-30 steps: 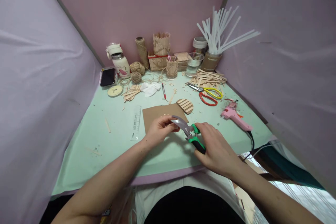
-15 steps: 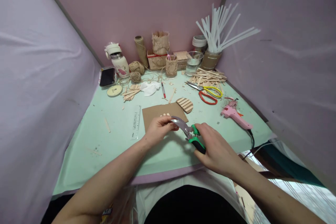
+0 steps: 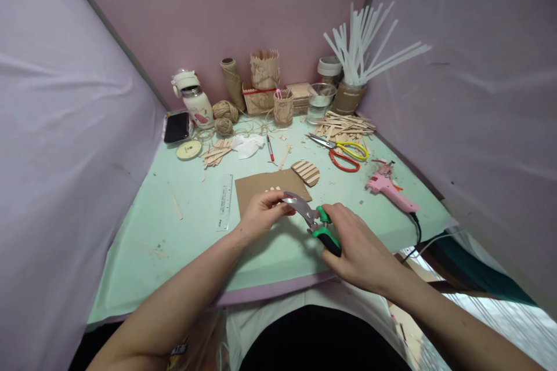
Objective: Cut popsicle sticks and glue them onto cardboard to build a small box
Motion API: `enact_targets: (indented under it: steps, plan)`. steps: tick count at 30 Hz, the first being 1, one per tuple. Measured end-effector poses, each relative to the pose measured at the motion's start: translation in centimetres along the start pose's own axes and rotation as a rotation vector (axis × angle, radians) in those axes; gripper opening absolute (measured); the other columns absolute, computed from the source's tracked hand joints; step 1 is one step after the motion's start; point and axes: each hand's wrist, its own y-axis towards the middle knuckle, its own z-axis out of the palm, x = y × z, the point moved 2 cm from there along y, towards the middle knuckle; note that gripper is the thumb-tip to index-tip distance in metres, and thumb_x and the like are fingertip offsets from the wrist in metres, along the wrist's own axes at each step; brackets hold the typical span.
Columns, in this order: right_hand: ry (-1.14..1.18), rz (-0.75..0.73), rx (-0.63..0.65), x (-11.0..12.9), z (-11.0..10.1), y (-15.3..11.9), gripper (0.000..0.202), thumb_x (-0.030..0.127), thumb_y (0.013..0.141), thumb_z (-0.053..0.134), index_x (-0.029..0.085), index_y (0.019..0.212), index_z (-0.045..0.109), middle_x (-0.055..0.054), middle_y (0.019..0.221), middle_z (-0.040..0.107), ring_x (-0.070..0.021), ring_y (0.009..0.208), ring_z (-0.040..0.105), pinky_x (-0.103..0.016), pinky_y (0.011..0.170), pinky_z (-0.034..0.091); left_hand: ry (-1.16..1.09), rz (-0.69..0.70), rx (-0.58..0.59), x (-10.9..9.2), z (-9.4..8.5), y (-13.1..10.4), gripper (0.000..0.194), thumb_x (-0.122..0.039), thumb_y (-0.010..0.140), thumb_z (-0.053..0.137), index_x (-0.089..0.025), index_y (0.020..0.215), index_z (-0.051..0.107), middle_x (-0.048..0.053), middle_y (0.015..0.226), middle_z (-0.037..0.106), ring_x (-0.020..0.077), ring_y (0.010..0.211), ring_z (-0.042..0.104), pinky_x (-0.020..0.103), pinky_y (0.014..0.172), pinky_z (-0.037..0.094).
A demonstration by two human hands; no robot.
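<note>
Head view: right hand (image 3: 359, 246) gripping pruners (image 3: 327, 240), toward counter's near edge (image 3: 187, 295); left hand (image 3: 263, 214) at the blades (image 3: 301, 206), its hold I cannot tell. Striped disc (image 3: 305, 173), seemingly complete, at cardboard's (image 3: 285, 179) far-right corner; cutting, I judge, unfinished.

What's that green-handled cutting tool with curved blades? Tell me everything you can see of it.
The green-and-black-handled shears have curved, silvery blades that look like metal, and a small coil spring between handles that look like plastic or rubber and stand apart. The right hand grips them, partly hiding the handles. They are held tilted over the pale green tabletop, blades pointing toward the left hand; whether the tips touch its fingers is unclear.
</note>
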Motion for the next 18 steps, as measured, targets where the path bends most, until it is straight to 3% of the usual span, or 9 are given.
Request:
enact_targets:
  steps: [18]
  plan:
    - [-0.028,0.062,0.047,-0.1,0.16,-0.18,0.034,0.017,0.072,0.051,0.02,0.105,0.045,-0.008,0.098,0.054,-0.0262,0.087,0.055,-0.037,0.073,0.043,0.054,-0.027,0.049,0.53,0.04,0.01,0.022,-0.032,0.074,0.073,-0.015,0.088,0.077,0.005,0.08,0.071,0.0154,0.075,0.064,0.03,0.077,0.054]
